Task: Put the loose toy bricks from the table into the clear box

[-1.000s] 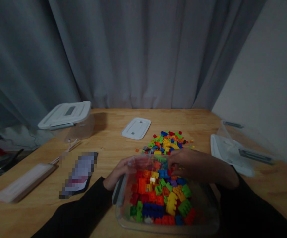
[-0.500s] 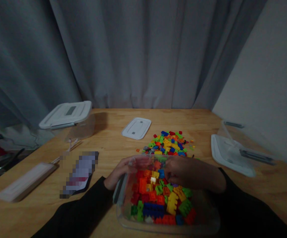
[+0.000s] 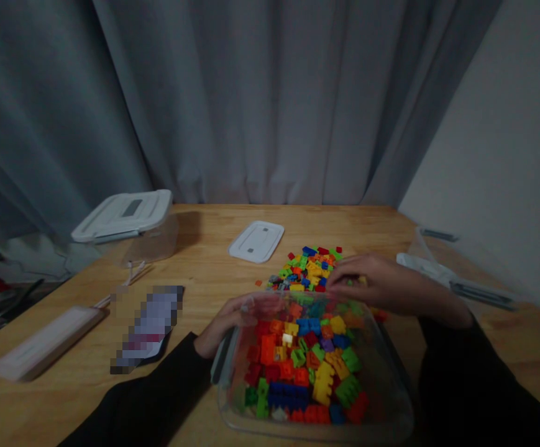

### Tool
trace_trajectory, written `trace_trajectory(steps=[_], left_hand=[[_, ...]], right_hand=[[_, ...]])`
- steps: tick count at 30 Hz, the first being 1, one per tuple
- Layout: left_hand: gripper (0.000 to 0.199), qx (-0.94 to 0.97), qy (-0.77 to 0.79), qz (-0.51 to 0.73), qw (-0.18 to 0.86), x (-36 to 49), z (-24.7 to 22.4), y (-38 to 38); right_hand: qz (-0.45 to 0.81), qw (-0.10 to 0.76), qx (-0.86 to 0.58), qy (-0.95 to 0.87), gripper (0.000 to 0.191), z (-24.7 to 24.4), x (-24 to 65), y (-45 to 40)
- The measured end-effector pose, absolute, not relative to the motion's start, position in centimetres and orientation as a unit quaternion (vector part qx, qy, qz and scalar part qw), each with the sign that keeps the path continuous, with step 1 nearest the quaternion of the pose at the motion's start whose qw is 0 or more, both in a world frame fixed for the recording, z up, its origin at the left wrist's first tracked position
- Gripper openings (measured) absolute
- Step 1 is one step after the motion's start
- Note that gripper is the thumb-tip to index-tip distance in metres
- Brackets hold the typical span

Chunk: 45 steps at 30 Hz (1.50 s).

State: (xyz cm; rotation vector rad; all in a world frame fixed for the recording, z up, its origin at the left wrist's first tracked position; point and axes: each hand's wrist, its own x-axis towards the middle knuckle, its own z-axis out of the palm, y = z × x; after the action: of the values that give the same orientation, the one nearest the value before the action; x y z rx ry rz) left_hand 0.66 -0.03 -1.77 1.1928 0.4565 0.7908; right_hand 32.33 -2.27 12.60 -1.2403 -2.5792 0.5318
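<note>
In front of me stands a clear plastic box (image 3: 316, 429), its floor partly covered with colourful toy bricks (image 3: 297, 372). My left hand (image 3: 232, 316) is curled round its far left corner, some fingers seen through the wall. Just beyond the far rim lies a heap of smaller toy bricks (image 3: 314, 267) on the table. My right hand (image 3: 376, 279) is over the heap's right side, palm down, with bent fingers and a gap between them and the thumb. No brick shows clearly in it; the fingertips are partly blurred.
A white lid (image 3: 256, 241) lies behind the heap. At left are a lidded clear box (image 3: 153, 245), a power strip (image 3: 48, 344) with a cord, and a pixelated phone-like object (image 3: 151, 329). Another clear box (image 3: 475, 267) rests at right by a white lid (image 3: 421, 264).
My right hand has risen out of the box and moved away and to the right, onto the heap. Bricks it was covering in the box now show. My left hand stays put.
</note>
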Motion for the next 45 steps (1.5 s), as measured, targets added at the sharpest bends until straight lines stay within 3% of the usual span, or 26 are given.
trace_trajectory(steps=[4, 18, 37, 45], left_hand=[[0.064, 0.551, 0.208, 0.351, 0.728, 0.5, -1.9, 0.2], [0.059, 0.540, 0.219, 0.352, 0.732, 0.3, -1.6, 0.0], [0.058, 0.539, 0.235, 0.351, 0.728, 0.4, -1.6, 0.1], [0.060, 0.552, 0.222, 0.352, 0.723, 0.2, -1.8, 0.3]], right_hand=[[0.151, 0.204, -0.513, -0.820, 0.031, 11.7, 36.7, 0.9], [0.147, 0.146, -0.620, -0.757, 0.030, 1.6, 41.6, 9.0], [0.157, 0.106, -0.609, -0.770, 0.017, -1.3, 41.9, 10.7], [0.168, 0.100, -0.605, -0.772, 0.021, -0.9, 42.0, 10.5]])
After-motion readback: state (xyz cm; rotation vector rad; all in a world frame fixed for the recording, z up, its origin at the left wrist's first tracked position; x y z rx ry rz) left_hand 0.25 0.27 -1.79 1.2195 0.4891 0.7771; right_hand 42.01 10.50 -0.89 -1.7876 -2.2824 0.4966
